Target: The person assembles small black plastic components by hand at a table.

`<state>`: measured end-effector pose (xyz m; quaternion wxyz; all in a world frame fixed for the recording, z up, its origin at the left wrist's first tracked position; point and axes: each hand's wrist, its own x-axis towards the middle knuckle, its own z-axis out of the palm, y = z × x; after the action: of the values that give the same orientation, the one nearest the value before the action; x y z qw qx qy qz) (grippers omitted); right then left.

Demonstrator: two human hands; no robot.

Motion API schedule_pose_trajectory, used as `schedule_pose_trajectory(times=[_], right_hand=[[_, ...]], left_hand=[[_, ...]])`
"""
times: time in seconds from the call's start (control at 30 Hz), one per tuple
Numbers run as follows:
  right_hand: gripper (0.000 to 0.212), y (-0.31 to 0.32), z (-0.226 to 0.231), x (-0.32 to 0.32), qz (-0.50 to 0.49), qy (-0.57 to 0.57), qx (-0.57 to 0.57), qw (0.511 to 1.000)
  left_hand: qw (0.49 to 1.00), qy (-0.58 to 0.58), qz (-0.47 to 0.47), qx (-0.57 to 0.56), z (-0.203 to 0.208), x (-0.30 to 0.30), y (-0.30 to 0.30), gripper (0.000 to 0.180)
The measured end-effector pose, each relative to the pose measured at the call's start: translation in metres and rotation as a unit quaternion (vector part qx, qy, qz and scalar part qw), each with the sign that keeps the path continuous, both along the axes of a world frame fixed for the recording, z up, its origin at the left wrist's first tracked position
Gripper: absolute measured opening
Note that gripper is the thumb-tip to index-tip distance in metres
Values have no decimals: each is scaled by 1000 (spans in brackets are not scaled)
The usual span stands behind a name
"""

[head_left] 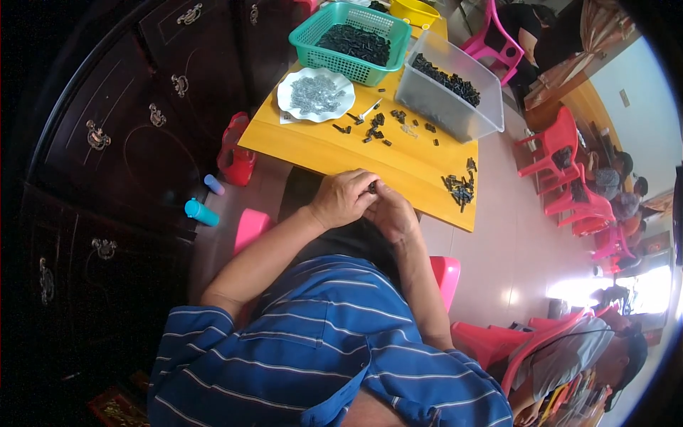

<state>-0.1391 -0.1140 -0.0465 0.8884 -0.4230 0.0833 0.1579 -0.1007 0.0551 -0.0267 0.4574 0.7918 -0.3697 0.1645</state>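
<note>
Both my hands meet just off the near edge of the yellow table (pixel 306 146). A small black part (pixel 372 187) shows between the fingertips. My left hand (pixel 343 197) is closed on it, palm turned down. The fingers of my right hand (pixel 393 213) pinch it from the other side. Most of the part is hidden by the fingers, so its exact kind cannot be made out. Loose small black pieces (pixel 376 128) lie on the tabletop beyond the hands. Another pile of black pieces (pixel 461 188) sits near the table's right corner.
On the table stand a white scalloped plate (pixel 284 89) of small clear pieces, a green basket (pixel 302 53) and a clear bin (pixel 434 107), both holding black parts. A yellow basin (pixel 416 13) is farther back. Dark cabinets (pixel 128 142) line the left. Other people sit on red chairs (pixel 555 153) at right.
</note>
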Motion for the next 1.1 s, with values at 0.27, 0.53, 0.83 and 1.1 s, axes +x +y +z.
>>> schedule_pose_trajectory(times=[0.27, 0.53, 0.83, 1.1], right_hand=[[32, 4, 11, -6, -28, 18, 4, 999], [31, -4, 19, 18, 54, -16, -97, 994], [26, -15, 130, 152, -23, -268, -521, 810], [35, -18, 167, 257, -244, -424, -568, 662]], left_hand=[[999, -31, 11, -12, -1, 0, -2, 21], [999, 2, 41, 9, 0, 10, 3, 44], [992, 86, 69, 66, 8, 15, 17, 49], [992, 110, 18, 65, 4, 19, 12, 29]])
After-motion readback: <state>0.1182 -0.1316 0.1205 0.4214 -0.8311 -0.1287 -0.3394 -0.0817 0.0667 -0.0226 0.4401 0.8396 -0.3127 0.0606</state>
